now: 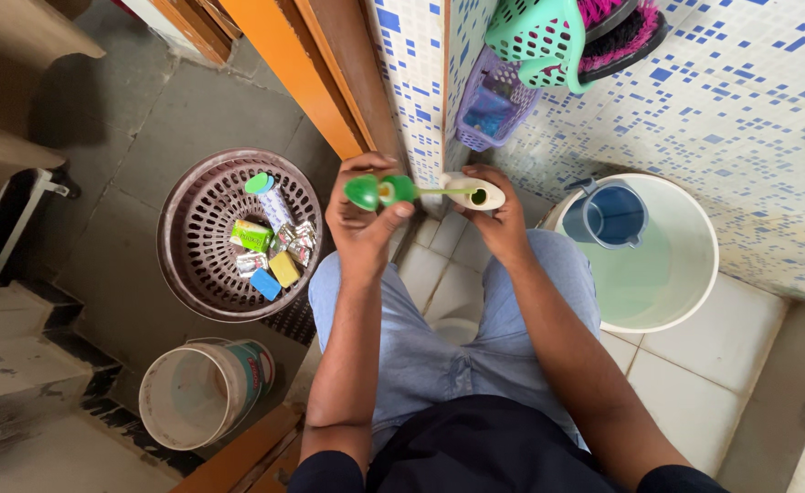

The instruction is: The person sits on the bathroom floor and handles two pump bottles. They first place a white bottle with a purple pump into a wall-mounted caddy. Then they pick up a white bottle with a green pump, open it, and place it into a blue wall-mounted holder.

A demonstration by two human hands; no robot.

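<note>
The left hand (361, 224) pinches a green plastic wand cap (379, 191). The right hand (503, 219) grips a small white plastic bottle (475, 193).

Left hand (363, 219) and right hand (501, 215) side by side above the knees, pump head (381, 191) in the left, bottle (475, 193) in the right, pump tube reaching across into the bottle mouth. Perforated basket (197, 274) on the floor to the left, packets and blocks inside. Small bucket (203, 393) nearer than the basket. Large bucket (672, 274) to the right, jug (614, 215) inside it. Wall baskets (512, 68) hung beyond the hands.
</note>
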